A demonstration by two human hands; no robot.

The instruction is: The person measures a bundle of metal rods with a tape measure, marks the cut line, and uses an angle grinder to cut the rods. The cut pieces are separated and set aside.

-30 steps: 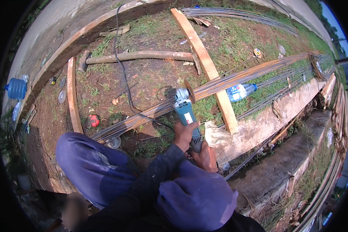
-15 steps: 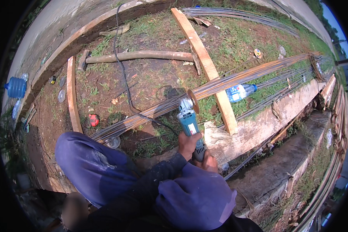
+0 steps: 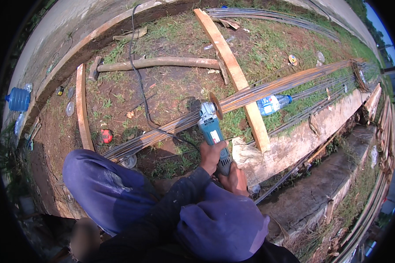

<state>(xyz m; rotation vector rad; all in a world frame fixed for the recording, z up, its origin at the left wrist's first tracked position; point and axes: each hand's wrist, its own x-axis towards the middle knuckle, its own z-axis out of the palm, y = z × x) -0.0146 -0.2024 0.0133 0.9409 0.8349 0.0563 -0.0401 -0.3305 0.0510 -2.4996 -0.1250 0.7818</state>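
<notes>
A blue-green angle grinder point(image 3: 213, 134) is held in both hands, its brown cutting disc point(image 3: 216, 106) upright at the bundle of steel rods point(image 3: 285, 85). I cannot tell whether the disc touches the rods. My left hand point(image 3: 211, 156) is wrapped around the middle of the grinder's body. Close behind it, my right hand point(image 3: 235, 179) grips the rear end, partly hidden by my knee. The rods lie slantwise across a wooden beam point(image 3: 232, 70), just right of the disc.
A black cable point(image 3: 139, 83) crosses the ground and the rods. Farther off lies a sledgehammer point(image 3: 158, 62). A red tape measure point(image 3: 106, 136) sits near a second wooden piece point(image 3: 81, 105). A plastic bottle point(image 3: 272, 105) lies under the rods, beside the concrete edge point(image 3: 303, 136).
The grinder has shifted slightly away from me and to the left, its disc now a little higher in view. Both hands have moved with it, and more of the right hand shows.
</notes>
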